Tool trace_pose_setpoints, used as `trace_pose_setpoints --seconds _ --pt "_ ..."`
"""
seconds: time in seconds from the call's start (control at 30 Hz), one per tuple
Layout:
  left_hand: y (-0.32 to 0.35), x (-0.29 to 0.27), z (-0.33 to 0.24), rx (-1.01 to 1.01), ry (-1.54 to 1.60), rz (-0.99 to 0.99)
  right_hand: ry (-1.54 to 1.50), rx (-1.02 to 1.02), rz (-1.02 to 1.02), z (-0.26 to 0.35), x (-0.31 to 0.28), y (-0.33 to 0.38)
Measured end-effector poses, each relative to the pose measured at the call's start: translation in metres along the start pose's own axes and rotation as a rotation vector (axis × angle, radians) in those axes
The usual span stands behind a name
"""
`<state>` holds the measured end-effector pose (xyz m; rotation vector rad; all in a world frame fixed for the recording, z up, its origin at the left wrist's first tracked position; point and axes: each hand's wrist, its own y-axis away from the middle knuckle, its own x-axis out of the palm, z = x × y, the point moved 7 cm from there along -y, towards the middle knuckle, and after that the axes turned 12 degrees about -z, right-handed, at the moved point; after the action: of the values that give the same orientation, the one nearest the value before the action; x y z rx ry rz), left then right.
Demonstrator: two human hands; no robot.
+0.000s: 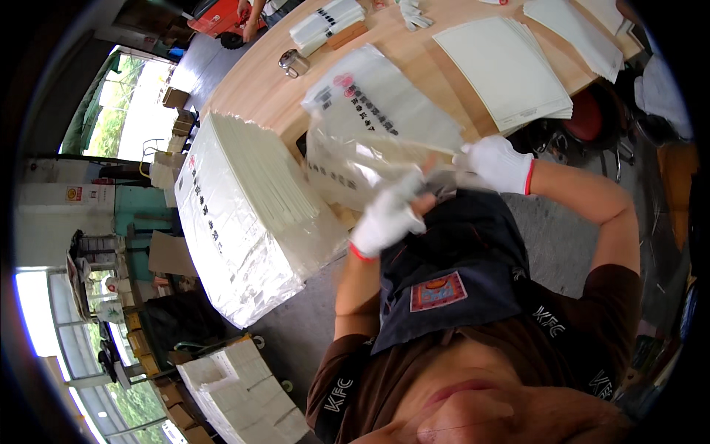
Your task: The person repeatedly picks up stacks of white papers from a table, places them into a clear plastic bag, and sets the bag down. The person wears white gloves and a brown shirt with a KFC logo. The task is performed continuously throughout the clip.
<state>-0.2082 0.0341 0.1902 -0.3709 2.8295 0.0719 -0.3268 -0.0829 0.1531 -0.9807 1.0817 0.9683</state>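
Observation:
My left hand (pixel 388 219), in a white glove with bare fingertips and partly smeared by motion, is closed at the near edge of a clear printed plastic bag (pixel 336 169). My right hand (pixel 498 164), also gloved in white with a red cuff, is bent closed by the bag's right corner. A blurred grey shape between the hands cannot be made out. Beneath and beyond the bag lies a flat pile of similar printed plastic bags (pixel 388 96) on the wooden table (pixel 255 85). To the left stands a thick stack of pale sheets (pixel 255 174) wrapped in printed clear plastic.
Large white sheets (pixel 503 70) and another sheet stack (pixel 577 37) lie at the right. A metal canister (pixel 293 64), wrapped bundles (pixel 325 24) and a loose glove (pixel 413 13) are farther back. A red stool (pixel 588 115) stands beside the table. Another person's hand (pixel 250 31) shows at the far edge.

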Motion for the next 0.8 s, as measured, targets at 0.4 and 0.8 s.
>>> trace_pose_setpoints --seconds 0.4,0.8 --pt "-0.031 0.052 0.007 0.42 -0.317 -0.301 -0.785 0.424 -0.27 -0.016 0.128 -0.02" --pt "0.035 0.048 0.084 0.524 -0.484 -0.355 0.101 0.441 -0.338 0.009 0.072 0.015"
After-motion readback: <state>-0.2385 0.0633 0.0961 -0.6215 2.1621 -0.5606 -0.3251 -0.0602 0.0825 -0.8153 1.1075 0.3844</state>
